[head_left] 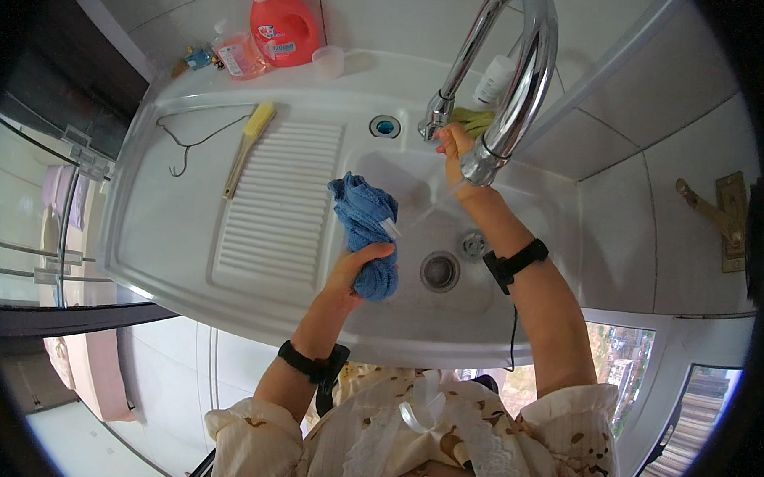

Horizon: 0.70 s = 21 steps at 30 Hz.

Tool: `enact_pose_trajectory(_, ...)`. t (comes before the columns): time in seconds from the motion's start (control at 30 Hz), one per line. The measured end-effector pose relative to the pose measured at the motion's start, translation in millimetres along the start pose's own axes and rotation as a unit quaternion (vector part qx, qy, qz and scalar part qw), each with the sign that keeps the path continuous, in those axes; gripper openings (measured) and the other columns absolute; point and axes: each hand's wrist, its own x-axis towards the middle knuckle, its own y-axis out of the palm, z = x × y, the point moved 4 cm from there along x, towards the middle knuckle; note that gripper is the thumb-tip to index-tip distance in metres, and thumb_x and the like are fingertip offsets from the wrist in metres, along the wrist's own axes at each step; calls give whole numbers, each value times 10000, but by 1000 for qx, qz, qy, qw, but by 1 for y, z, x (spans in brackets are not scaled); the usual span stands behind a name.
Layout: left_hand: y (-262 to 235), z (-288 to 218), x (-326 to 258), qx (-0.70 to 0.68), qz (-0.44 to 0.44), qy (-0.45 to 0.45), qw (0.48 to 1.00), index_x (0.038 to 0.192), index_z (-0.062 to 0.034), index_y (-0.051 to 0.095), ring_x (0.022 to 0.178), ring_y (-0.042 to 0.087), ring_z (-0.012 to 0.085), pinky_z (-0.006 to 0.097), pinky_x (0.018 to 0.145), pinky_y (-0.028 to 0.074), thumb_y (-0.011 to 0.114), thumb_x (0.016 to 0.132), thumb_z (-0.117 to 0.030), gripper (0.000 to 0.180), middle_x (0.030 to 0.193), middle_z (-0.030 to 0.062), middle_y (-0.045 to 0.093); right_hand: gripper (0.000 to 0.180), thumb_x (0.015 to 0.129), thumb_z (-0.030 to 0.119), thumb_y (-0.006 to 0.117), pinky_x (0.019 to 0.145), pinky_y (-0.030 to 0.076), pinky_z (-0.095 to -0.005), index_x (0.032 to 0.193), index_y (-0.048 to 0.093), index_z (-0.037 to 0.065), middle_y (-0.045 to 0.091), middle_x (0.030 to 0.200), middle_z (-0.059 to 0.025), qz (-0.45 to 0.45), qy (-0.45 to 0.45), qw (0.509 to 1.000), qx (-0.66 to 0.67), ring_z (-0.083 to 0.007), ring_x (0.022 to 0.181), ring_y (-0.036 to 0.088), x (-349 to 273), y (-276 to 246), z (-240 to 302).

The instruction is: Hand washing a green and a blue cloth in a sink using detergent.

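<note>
A bunched blue towel (364, 208) with a small white tag hangs over the basin's left side. My left hand (349, 269) is closed around its lower part, thumb across the front. At the chrome tap (535, 84), my right hand (457, 155) reaches up behind the spout to the base. Its curled fingers are on the tap handle, which they mostly hide. A faint, thin streak of water seems to run from the spout toward the towel. Below lies the white sink basin (518, 201) with a round drain (440, 272).
Left of the basin are a ribbed washboard (274, 205), a yellow-bristled brush (249, 150) and a wire hanger (183, 139). A red detergent bottle (282, 29), a pump bottle (239, 57) and a clear cup (328, 62) line the back ledge. Green cloth (472, 120) lies behind the tap.
</note>
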Motion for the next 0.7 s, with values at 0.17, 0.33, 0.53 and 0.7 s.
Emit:
enact_pose_trajectory(0.17,4,2,3,11,2,-11,1000,1004,-16,466,683,565,219,335,606,491,676,646,-93,422,818,83,532,202,878,196,458,552,421,-276,808,503,12,525,691,-79,-24,-51,997,-60,-168,575,511,-4,6,3)
enact_pose_trajectory(0.33,4,2,-1,-3,-3,-5,1000,1011,-18,460,688,559,222,336,613,494,688,632,-105,451,812,85,525,194,880,199,456,605,393,-311,847,503,15,508,699,-85,10,-18,993,-119,-181,640,486,-5,3,12)
enact_pose_trajectory(0.53,-8,-4,-5,-11,-35,8,999,987,-11,480,685,562,221,332,617,496,673,644,-90,402,799,86,533,285,747,188,575,686,444,-384,996,506,67,561,931,-122,-178,84,980,29,-256,834,547,-29,-7,20)
enact_pose_trajectory(0.7,5,1,3,117,7,-65,991,950,15,535,741,575,191,319,676,477,727,598,-85,413,828,69,573,410,816,398,516,771,433,-393,1135,480,141,520,1040,-69,114,574,659,473,-209,925,518,-109,28,13)
